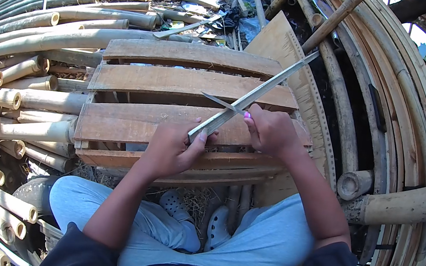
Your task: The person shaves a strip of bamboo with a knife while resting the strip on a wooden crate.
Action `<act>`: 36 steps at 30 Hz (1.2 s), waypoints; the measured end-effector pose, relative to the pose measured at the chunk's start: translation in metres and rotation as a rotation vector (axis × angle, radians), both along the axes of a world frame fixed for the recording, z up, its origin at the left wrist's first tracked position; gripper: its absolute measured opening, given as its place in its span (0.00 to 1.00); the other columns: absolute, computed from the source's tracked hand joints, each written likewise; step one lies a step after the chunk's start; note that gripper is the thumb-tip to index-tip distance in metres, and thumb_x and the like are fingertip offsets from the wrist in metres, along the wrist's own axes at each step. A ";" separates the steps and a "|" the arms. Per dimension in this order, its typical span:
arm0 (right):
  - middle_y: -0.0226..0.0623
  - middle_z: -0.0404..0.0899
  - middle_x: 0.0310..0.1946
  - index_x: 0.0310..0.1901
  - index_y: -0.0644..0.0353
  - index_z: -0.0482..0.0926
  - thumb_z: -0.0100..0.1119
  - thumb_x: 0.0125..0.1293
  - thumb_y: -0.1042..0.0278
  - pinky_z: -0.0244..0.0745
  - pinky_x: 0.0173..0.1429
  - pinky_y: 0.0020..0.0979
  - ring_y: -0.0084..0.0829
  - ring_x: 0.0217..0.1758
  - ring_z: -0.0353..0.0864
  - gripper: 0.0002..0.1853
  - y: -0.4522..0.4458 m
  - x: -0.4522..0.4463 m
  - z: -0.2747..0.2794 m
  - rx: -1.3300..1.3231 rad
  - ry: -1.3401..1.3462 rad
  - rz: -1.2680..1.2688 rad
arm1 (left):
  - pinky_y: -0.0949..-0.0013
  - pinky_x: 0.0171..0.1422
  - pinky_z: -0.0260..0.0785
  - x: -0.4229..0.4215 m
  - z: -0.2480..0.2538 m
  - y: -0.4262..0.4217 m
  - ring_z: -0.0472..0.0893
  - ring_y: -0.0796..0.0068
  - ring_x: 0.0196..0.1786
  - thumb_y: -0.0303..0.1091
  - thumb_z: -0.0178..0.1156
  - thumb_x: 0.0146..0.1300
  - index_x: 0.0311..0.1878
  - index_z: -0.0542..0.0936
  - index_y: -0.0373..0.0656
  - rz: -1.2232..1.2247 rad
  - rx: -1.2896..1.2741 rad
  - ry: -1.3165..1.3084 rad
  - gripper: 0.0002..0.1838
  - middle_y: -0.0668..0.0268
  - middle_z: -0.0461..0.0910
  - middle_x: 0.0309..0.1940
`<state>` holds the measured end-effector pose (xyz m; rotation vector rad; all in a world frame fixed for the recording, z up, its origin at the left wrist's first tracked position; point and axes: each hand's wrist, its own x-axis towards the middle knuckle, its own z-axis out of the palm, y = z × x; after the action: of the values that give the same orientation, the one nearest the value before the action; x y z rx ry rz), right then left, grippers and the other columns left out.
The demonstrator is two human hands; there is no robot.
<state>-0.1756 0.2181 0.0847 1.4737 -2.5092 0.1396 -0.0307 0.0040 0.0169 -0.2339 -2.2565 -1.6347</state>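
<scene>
My left hand (173,149) is closed around the lower end of a long split bamboo strip (274,83), which slants up and away to the right. In my right hand (274,132) is a knife; a bit of pink shows at its grip. The knife's thin blade (219,101) points left and crosses the strip just beyond my left hand. Whether the edge bites into the bamboo, I cannot tell. Both hands are above a slatted wooden crate (192,87) in front of my knees.
Many cut bamboo poles (53,99) are stacked along the left. A flat wooden board (274,41) leans behind the crate's right side. Long bamboo and timber lengths (401,98) curve along the right, with a thick pole (411,203) jutting in. Litter (246,25) lies at the back.
</scene>
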 end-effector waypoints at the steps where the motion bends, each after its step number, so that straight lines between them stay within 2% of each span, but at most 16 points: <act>1: 0.47 0.79 0.20 0.36 0.59 0.73 0.52 0.76 0.61 0.75 0.29 0.49 0.52 0.23 0.81 0.12 0.005 -0.012 -0.011 -0.082 0.004 -0.008 | 0.56 0.47 0.79 -0.001 -0.003 0.000 0.86 0.53 0.34 0.35 0.56 0.70 0.45 0.87 0.42 0.017 -0.038 0.055 0.12 0.54 0.86 0.29; 2: 0.48 0.79 0.20 0.36 0.59 0.73 0.52 0.76 0.61 0.75 0.30 0.50 0.53 0.24 0.81 0.12 0.011 -0.023 -0.019 -0.167 0.004 -0.019 | 0.56 0.47 0.79 -0.001 -0.001 0.000 0.86 0.53 0.34 0.35 0.56 0.70 0.45 0.87 0.42 0.015 -0.034 0.058 0.12 0.54 0.86 0.29; 3: 0.50 0.79 0.21 0.36 0.60 0.73 0.52 0.76 0.62 0.75 0.31 0.52 0.56 0.25 0.81 0.12 0.009 -0.029 -0.008 -0.105 -0.088 -0.094 | 0.55 0.44 0.78 -0.002 0.001 0.000 0.86 0.52 0.32 0.36 0.56 0.70 0.44 0.87 0.42 0.021 -0.079 0.003 0.12 0.54 0.85 0.28; 5: 0.50 0.79 0.21 0.36 0.60 0.74 0.51 0.76 0.62 0.75 0.31 0.52 0.56 0.26 0.81 0.12 0.005 -0.011 -0.003 -0.066 -0.076 -0.069 | 0.54 0.41 0.77 -0.003 0.003 0.000 0.85 0.52 0.31 0.36 0.56 0.70 0.43 0.87 0.42 0.032 -0.122 -0.044 0.12 0.54 0.84 0.27; 7: 0.50 0.79 0.22 0.36 0.60 0.74 0.50 0.77 0.63 0.75 0.32 0.53 0.56 0.26 0.81 0.12 0.001 -0.003 0.002 -0.029 -0.067 -0.052 | 0.52 0.37 0.74 -0.003 -0.002 0.001 0.83 0.51 0.29 0.37 0.56 0.70 0.42 0.87 0.44 0.030 0.018 0.010 0.12 0.54 0.83 0.25; 10: 0.53 0.78 0.24 0.39 0.61 0.74 0.46 0.79 0.63 0.74 0.34 0.54 0.59 0.30 0.80 0.12 0.012 -0.026 -0.001 0.018 -0.032 -0.061 | 0.52 0.36 0.74 -0.003 0.003 0.002 0.83 0.51 0.28 0.39 0.56 0.70 0.40 0.87 0.44 0.044 -0.093 0.040 0.13 0.54 0.83 0.25; 12: 0.57 0.79 0.28 0.39 0.64 0.74 0.45 0.79 0.63 0.74 0.38 0.56 0.61 0.34 0.80 0.14 0.015 -0.040 0.003 0.045 -0.032 -0.307 | 0.56 0.39 0.75 -0.002 0.007 -0.001 0.85 0.55 0.31 0.38 0.55 0.71 0.42 0.87 0.43 0.030 -0.152 0.001 0.13 0.56 0.85 0.28; 13: 0.57 0.79 0.28 0.39 0.64 0.74 0.45 0.79 0.63 0.74 0.38 0.56 0.61 0.34 0.80 0.14 0.014 -0.042 0.004 0.051 -0.031 -0.307 | 0.61 0.41 0.77 -0.002 0.008 -0.002 0.87 0.59 0.33 0.37 0.54 0.73 0.44 0.87 0.42 0.021 -0.219 -0.038 0.14 0.57 0.87 0.31; 15: 0.61 0.78 0.32 0.39 0.66 0.74 0.44 0.80 0.63 0.73 0.43 0.56 0.63 0.39 0.79 0.15 0.010 -0.042 0.006 -0.024 -0.149 -0.219 | 0.60 0.41 0.77 -0.003 0.009 -0.002 0.87 0.60 0.33 0.38 0.54 0.73 0.44 0.88 0.42 0.021 -0.168 -0.066 0.14 0.57 0.87 0.31; 17: 0.60 0.79 0.31 0.37 0.67 0.75 0.45 0.79 0.63 0.73 0.44 0.56 0.62 0.39 0.80 0.16 0.006 -0.037 0.006 -0.031 -0.126 -0.228 | 0.60 0.40 0.77 -0.005 0.008 -0.001 0.86 0.60 0.32 0.38 0.54 0.72 0.44 0.88 0.42 0.011 -0.130 -0.096 0.14 0.57 0.87 0.30; 19: 0.60 0.80 0.30 0.35 0.67 0.77 0.45 0.79 0.63 0.74 0.46 0.55 0.61 0.39 0.80 0.18 0.003 -0.033 0.008 -0.040 -0.110 -0.241 | 0.52 0.37 0.74 -0.006 0.002 0.001 0.83 0.51 0.29 0.41 0.57 0.69 0.38 0.87 0.45 0.044 -0.125 -0.034 0.14 0.55 0.83 0.24; 24: 0.61 0.80 0.31 0.36 0.68 0.78 0.43 0.80 0.62 0.74 0.46 0.56 0.62 0.38 0.80 0.19 -0.001 -0.027 0.017 0.084 -0.182 -0.370 | 0.51 0.38 0.73 -0.004 0.007 0.002 0.83 0.50 0.30 0.44 0.57 0.69 0.36 0.86 0.43 0.053 -0.125 -0.015 0.16 0.54 0.82 0.24; 31: 0.61 0.80 0.32 0.37 0.68 0.78 0.43 0.80 0.61 0.74 0.46 0.56 0.62 0.38 0.80 0.20 -0.003 -0.026 0.014 0.086 -0.145 -0.363 | 0.48 0.38 0.72 -0.002 0.006 0.001 0.82 0.47 0.30 0.46 0.56 0.69 0.32 0.84 0.40 0.059 -0.175 -0.020 0.19 0.52 0.81 0.22; 32: 0.61 0.80 0.32 0.37 0.68 0.78 0.43 0.80 0.61 0.74 0.46 0.56 0.62 0.38 0.80 0.20 -0.003 -0.024 0.013 0.087 -0.144 -0.363 | 0.48 0.38 0.72 -0.002 0.005 0.000 0.82 0.47 0.30 0.46 0.56 0.69 0.32 0.84 0.40 0.059 -0.174 -0.019 0.19 0.52 0.81 0.22; 34: 0.61 0.81 0.33 0.37 0.68 0.78 0.43 0.80 0.61 0.74 0.47 0.55 0.62 0.40 0.81 0.20 -0.005 -0.023 0.013 0.072 -0.151 -0.379 | 0.56 0.37 0.73 -0.004 0.003 -0.001 0.83 0.55 0.29 0.45 0.54 0.73 0.42 0.87 0.46 0.055 -0.279 -0.027 0.16 0.57 0.83 0.24; 36: 0.61 0.81 0.33 0.37 0.68 0.78 0.43 0.80 0.61 0.74 0.48 0.55 0.62 0.41 0.81 0.20 -0.005 -0.027 0.007 0.049 -0.130 -0.347 | 0.55 0.37 0.73 -0.005 0.004 -0.002 0.82 0.54 0.28 0.45 0.54 0.72 0.42 0.87 0.46 0.053 -0.281 -0.035 0.16 0.57 0.83 0.24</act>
<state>-0.2026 0.2130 0.0921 1.0516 -2.8459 0.1184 -0.0358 0.0017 0.0210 -0.2132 -2.4931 -1.3018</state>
